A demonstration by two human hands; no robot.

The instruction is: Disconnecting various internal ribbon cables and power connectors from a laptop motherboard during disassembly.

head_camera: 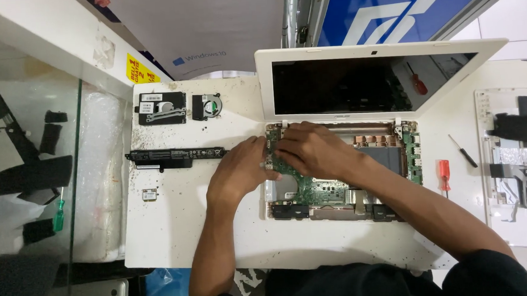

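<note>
opened white laptop (385, 69) on a white work table (183, 230), bottom cover off, screen up and dark. green circuit board (314, 190) lies exposed inside the base, left of centre.

left hand (240, 170) rests at the left edge of the base, fingers curled down onto the board's left side; looks like a pinch on the board edge, though the fingertips are hidden, so the grip can't be told for sure. right hand (311, 148) lies palm down over the board's upper left corner, fingers bent and pressing near the hinge, just beside the left hand, the two touching or nearly so.

on the table left of the laptop: long black battery (177, 155), small fan (206, 106), black flat part with metal bracket (162, 108), tiny square chip card (150, 195). right of the laptop: red-handled screwdriver (444, 174), thin black screwdriver (463, 151), and a white cover panel (517, 165) lying flat, well apart from the hands.
</note>
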